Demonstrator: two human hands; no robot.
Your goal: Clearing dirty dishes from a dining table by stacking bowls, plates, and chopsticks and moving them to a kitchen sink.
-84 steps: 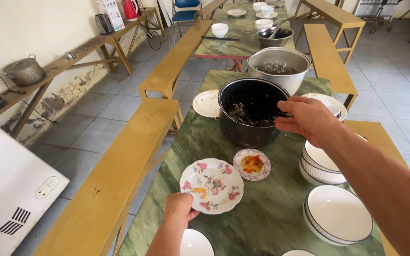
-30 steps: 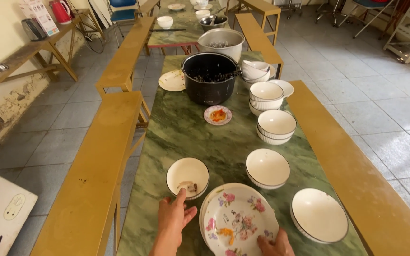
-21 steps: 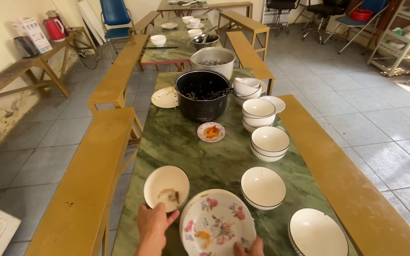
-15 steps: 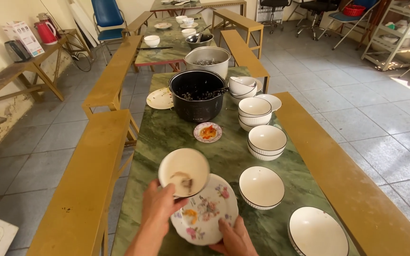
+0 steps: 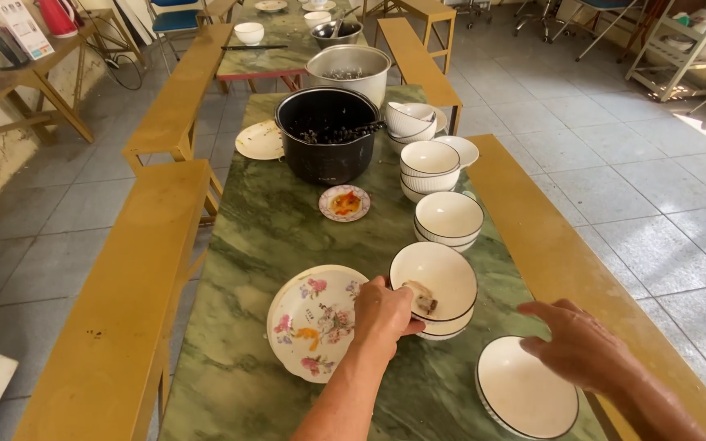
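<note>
Since half a second ago, the white bowl (image 5: pixel 433 281) with food scraps is no longer being lifted above the floral plate (image 5: pixel 317 321); it is now sitting nested on another white bowl (image 5: pixel 443 330) to the plate's right, and the plate is lying flat on the green marble bench (image 5: pixel 247 245).

Most of the lower bowl is being hidden by the upper one, so only its rim is showing. What the scraps are is hard to make out. How many bowls are making up each stack farther up the bench cannot be told exactly. The right forearm is being cut off by the frame's edge.

Counted: one floral plate, one small saucer (image 5: pixel 345 202) with orange food, one black pot (image 5: pixel 328 135), one steel pot (image 5: pixel 349 72), and a lone shallow white bowl (image 5: pixel 526 387) at the near right.

Fingers of the left hand (image 5: pixel 384 314) are grasping the scrap bowl's near left rim, the thumb curling over its edge. Fingers of the right hand (image 5: pixel 578 347) are released and spread, hovering over the shallow bowl's far edge.
</note>
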